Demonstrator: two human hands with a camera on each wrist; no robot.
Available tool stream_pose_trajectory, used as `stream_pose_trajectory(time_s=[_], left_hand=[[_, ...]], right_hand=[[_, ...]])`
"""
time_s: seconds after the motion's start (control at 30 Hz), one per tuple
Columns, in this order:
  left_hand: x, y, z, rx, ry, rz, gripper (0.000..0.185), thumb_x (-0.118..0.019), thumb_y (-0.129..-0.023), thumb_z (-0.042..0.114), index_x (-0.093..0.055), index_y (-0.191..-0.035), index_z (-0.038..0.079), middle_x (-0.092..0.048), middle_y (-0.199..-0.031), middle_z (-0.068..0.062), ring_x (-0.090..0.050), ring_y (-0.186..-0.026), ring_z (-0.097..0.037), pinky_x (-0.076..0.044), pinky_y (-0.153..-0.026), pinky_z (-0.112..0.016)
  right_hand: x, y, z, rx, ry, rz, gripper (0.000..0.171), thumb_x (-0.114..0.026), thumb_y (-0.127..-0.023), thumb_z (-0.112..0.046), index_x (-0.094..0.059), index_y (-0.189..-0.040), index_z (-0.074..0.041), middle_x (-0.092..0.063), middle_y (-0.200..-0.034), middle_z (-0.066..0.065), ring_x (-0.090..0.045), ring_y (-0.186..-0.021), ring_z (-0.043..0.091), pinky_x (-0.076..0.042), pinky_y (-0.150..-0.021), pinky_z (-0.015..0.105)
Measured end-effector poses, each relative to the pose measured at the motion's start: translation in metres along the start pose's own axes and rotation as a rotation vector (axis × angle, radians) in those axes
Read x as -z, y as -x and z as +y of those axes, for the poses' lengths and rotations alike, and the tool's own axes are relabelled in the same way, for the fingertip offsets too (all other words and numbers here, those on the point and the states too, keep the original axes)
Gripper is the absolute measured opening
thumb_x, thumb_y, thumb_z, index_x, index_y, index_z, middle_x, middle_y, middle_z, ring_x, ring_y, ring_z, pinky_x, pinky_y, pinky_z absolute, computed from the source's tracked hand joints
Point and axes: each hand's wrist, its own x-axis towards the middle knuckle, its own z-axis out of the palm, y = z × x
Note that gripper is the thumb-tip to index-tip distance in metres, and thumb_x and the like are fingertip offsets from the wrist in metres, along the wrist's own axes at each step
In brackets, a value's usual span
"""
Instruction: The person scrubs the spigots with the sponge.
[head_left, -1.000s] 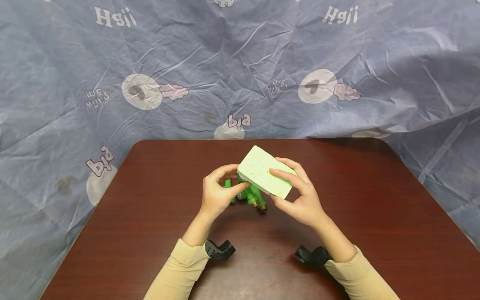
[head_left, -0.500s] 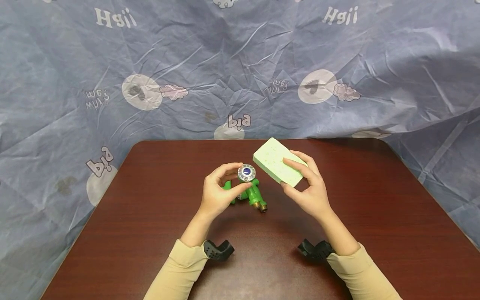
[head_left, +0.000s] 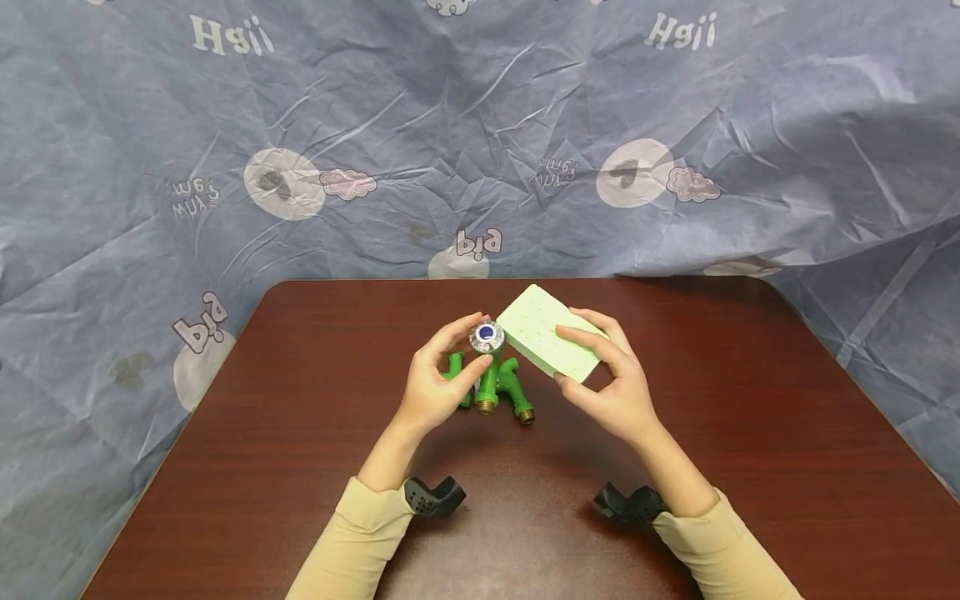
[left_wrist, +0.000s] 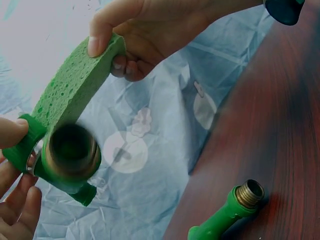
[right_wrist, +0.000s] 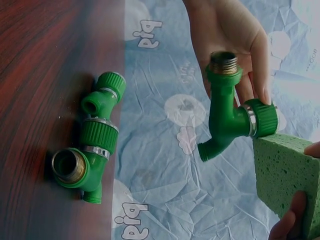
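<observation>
In the head view, my left hand [head_left: 431,387] pinches a green plastic tap [head_left: 488,382] by its round handle, between thumb and fingers. The handle's top has a clear rim and a blue centre, and the brass-threaded inlet points toward me. My right hand [head_left: 611,392] grips a pale green porous sponge [head_left: 542,329] by its right end. The right wrist view has the sponge [right_wrist: 285,170] meeting the green ribbed handle [right_wrist: 263,119] at its edge. Both things are held above the table. In the left wrist view, the tap's threaded inlet [left_wrist: 72,150] hides part of the sponge.
Beneath the hands, two more green taps lie on the dark red-brown table; one tap [head_left: 512,387] shows its brass thread, and the other tap [head_left: 456,365] is partly behind my left hand. A blue printed cloth [head_left: 480,150] hangs behind the table's far edge [head_left: 375,281].
The sponge covered the tap's handle at first, moved off to the upper right, then came back left against its edge. The held tap has turned, its inlet swinging leftward to point toward me.
</observation>
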Motion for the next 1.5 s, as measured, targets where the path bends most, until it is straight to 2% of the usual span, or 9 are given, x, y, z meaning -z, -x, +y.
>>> stream_pose_trajectory(time_s=[0.1,0.2,0.37,0.57,0.83,1.07,1.3,1.37,1.5], left_hand=[[-0.002,0.0,0.001,0.028,-0.006,0.0,0.049,-0.067,-0.081,-0.009,-0.053,-0.128,-0.003,-0.058,-0.125,-0.017,-0.06,-0.102,-0.023,-0.051,-0.083,-0.037],[-0.004,0.0,0.008,0.042,-0.031,0.025,0.048,-0.067,-0.08,-0.011,-0.054,-0.126,-0.007,-0.059,-0.123,-0.02,-0.06,-0.098,-0.023,-0.051,-0.082,-0.036],[-0.006,-0.003,0.023,0.015,-0.024,0.079,0.045,-0.068,-0.076,-0.016,-0.055,-0.119,-0.015,-0.057,-0.113,-0.029,-0.059,-0.093,-0.017,-0.052,-0.078,-0.032],[-0.004,-0.002,0.008,0.034,0.07,0.13,0.043,-0.067,-0.074,-0.019,-0.055,-0.115,-0.016,-0.06,-0.111,-0.029,-0.062,-0.094,-0.015,-0.053,-0.081,-0.037],[-0.001,0.0,0.002,0.078,0.126,0.068,0.043,-0.062,-0.085,-0.009,-0.052,-0.127,-0.009,-0.056,-0.126,-0.023,-0.06,-0.102,-0.018,-0.048,-0.093,-0.032],[-0.004,-0.001,0.007,0.103,0.088,0.076,0.048,-0.063,-0.083,-0.013,-0.049,-0.129,-0.01,-0.054,-0.128,-0.022,-0.053,-0.117,-0.019,-0.043,-0.099,-0.03],[-0.008,-0.003,0.027,0.094,0.042,0.111,0.046,-0.064,-0.079,-0.016,-0.05,-0.122,-0.018,-0.056,-0.121,-0.028,-0.059,-0.106,-0.016,-0.047,-0.09,-0.026],[-0.007,-0.004,0.026,0.09,0.056,0.111,0.044,-0.064,-0.078,-0.017,-0.051,-0.12,-0.018,-0.057,-0.12,-0.029,-0.06,-0.104,-0.017,-0.048,-0.089,-0.026],[-0.005,-0.003,0.014,0.072,0.084,0.105,0.042,-0.066,-0.076,-0.019,-0.054,-0.117,-0.017,-0.059,-0.115,-0.029,-0.06,-0.098,-0.018,-0.05,-0.086,-0.028]], right_hand=[[-0.002,0.0,0.0,-0.007,0.001,-0.002,0.046,-0.066,-0.064,0.021,-0.059,-0.109,0.013,-0.043,-0.128,0.029,-0.047,-0.111,0.013,-0.046,-0.071,0.012],[-0.003,0.0,0.0,-0.011,-0.001,-0.006,0.046,-0.066,-0.064,0.021,-0.059,-0.109,0.013,-0.042,-0.128,0.029,-0.047,-0.111,0.014,-0.046,-0.071,0.012],[-0.004,0.001,0.0,-0.015,-0.006,-0.006,0.046,-0.066,-0.064,0.021,-0.06,-0.109,0.013,-0.043,-0.129,0.029,-0.046,-0.112,0.017,-0.046,-0.07,0.013],[-0.005,0.001,-0.001,-0.01,0.001,0.0,0.046,-0.066,-0.064,0.02,-0.06,-0.109,0.012,-0.043,-0.128,0.029,-0.045,-0.113,0.019,-0.045,-0.073,0.013],[-0.009,0.003,-0.001,-0.025,-0.023,0.016,0.046,-0.066,-0.065,0.021,-0.059,-0.11,0.013,-0.041,-0.129,0.03,-0.045,-0.114,0.017,-0.045,-0.075,0.013],[-0.015,0.004,-0.004,-0.024,-0.035,0.026,0.046,-0.067,-0.066,0.021,-0.059,-0.111,0.013,-0.039,-0.129,0.03,-0.045,-0.112,0.017,-0.045,-0.075,0.014],[-0.017,0.005,-0.007,-0.021,-0.013,0.024,0.047,-0.068,-0.066,0.02,-0.059,-0.111,0.012,-0.04,-0.129,0.029,-0.045,-0.114,0.022,-0.045,-0.075,0.014],[-0.017,0.004,-0.007,-0.02,-0.005,0.02,0.047,-0.069,-0.066,0.019,-0.059,-0.111,0.012,-0.041,-0.129,0.028,-0.044,-0.114,0.024,-0.044,-0.076,0.015],[-0.014,0.004,-0.006,-0.01,0.019,0.006,0.047,-0.069,-0.065,0.019,-0.06,-0.111,0.011,-0.042,-0.129,0.027,-0.044,-0.115,0.029,-0.043,-0.079,0.016]])
